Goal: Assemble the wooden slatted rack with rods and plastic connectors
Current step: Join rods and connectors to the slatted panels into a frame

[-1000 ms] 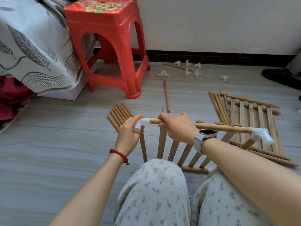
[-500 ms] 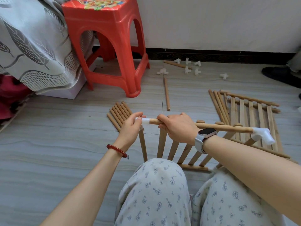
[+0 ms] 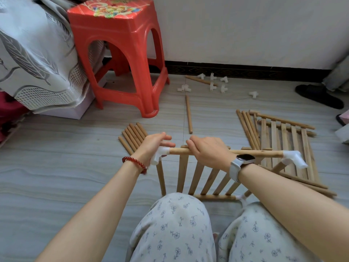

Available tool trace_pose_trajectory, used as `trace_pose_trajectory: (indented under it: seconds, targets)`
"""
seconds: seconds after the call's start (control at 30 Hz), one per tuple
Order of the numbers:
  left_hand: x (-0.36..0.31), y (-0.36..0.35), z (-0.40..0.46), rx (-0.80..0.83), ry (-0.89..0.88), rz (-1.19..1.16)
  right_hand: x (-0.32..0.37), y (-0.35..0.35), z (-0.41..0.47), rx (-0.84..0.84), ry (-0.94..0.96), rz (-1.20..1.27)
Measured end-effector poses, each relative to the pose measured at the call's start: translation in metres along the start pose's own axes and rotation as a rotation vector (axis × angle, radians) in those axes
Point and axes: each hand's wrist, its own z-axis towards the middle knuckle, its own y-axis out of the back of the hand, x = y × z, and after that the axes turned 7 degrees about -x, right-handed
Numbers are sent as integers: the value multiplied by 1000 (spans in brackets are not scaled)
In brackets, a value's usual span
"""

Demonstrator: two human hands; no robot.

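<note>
Head view: right hand [image 3: 207, 151] fingers grasp the rod [image 3: 255, 153]; left hand [image 3: 154, 144] fingers released beside the connector [image 3: 159, 154]

Home bedroom: draped bed [image 3: 32, 59], stool [image 3: 117, 53]

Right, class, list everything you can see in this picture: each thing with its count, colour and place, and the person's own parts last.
Stool: one, red, far left by the wall.
Patterned cloth: one, grey and white, draped at far left.
Loose connectors: about eight, white, on the floor near the wall.
Short rods: bundle of about six, wood, floor beyond the left hand.
Single rod: one, wood, floor at centre.
Spare slatted panel: one, wood, flat on the floor at right, long rods beside it.
Rack being assembled: one, wood, before the knees.
Top rod: one, wood, a white corner connector on each end.
Slipper: one, black, far right.
Left hand: fingers spread, pressing the left connector.
Right hand: gripping the top rod.
</note>
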Motion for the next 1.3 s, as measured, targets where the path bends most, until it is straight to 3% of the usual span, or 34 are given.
trace_pose_trajectory:
  seconds: [0.57,0.8,0.97,1.13,1.2,1.3]
  targets:
    - [9,-15,37,-44,-8,-204,1,-12,21,-109,-160,-169]
    - [7,-13,45,114,0,-153,-3,-17,21,-124,-135,-191]
    - [10,-14,47,123,-49,-111,-3,-18,20,-126,-125,-217]
    - [-1,-21,53,46,-9,-78,-10,-19,35,-106,-119,-265]
    - [-7,-24,48,-64,5,-134,-13,-17,35,-110,-98,-269]
    - [-8,-18,45,-281,-136,-201,-17,-17,40,-148,-35,-243]
